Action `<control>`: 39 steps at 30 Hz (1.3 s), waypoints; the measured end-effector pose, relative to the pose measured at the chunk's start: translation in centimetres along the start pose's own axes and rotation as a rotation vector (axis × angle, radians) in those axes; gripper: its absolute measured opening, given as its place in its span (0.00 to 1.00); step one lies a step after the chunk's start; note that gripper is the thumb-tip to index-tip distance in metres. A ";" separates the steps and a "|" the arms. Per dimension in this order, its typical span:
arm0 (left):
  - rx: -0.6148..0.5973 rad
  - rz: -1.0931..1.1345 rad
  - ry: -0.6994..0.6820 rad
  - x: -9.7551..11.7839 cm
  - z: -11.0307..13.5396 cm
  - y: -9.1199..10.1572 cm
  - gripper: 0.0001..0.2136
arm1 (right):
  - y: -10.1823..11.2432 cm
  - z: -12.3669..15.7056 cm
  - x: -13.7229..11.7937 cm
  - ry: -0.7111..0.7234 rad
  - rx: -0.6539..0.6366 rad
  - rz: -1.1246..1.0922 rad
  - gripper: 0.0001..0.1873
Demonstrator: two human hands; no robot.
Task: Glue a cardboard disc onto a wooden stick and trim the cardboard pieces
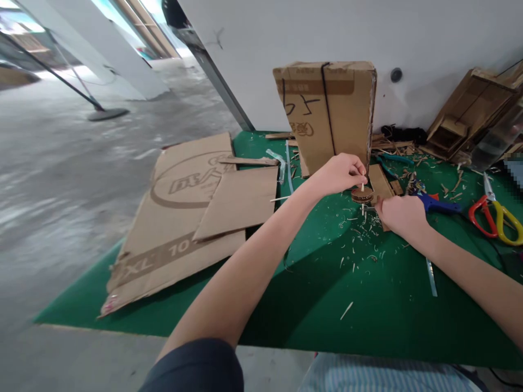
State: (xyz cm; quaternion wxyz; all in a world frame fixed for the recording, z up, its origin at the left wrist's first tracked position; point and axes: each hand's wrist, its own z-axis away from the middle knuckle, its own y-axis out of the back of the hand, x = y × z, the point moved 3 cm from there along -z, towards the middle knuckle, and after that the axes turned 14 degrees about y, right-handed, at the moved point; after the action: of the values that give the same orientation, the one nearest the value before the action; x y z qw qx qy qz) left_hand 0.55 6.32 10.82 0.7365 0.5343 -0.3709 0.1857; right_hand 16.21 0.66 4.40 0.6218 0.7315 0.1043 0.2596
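My left hand [339,172] is closed, pinching the top of a thin pale stick that stands upright through a small round cardboard disc [362,194]. The disc hovers just above the green mat [310,283]. My right hand [402,215] sits to the right of the disc, fingers curled closed, its fingertips at a small metal piece under the disc; what it grips is hidden. Both forearms reach in from the bottom of the view.
Flattened cardboard sheets [183,218] lie on the mat's left. An upright cardboard box [327,109] stands behind the hands against the white wall. Blue-handled pliers [437,204], red-and-yellow scissors [496,215], cardboard scraps and shavings lie to the right. A cardboard model [469,114] leans far right.
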 end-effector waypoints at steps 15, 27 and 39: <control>-0.010 -0.002 -0.010 -0.3 -0.2 0.0 0.07 | -0.3 0.6 -0.2 -0.054 0.025 -0.011 0.33; -0.030 -0.023 -0.035 0.5 0.2 -0.2 0.05 | -0.6 0.9 0.3 -0.164 0.134 -0.028 0.33; -0.009 -0.043 -0.042 0.6 0.3 -0.1 0.04 | 0.0 0.5 -0.2 -0.073 0.020 -0.014 0.32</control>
State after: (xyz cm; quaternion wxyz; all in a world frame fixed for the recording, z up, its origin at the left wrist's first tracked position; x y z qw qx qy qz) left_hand 0.95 5.87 11.26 0.7349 0.5424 -0.3756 0.1570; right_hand 16.27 0.14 4.29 0.6196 0.7460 0.0893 0.2272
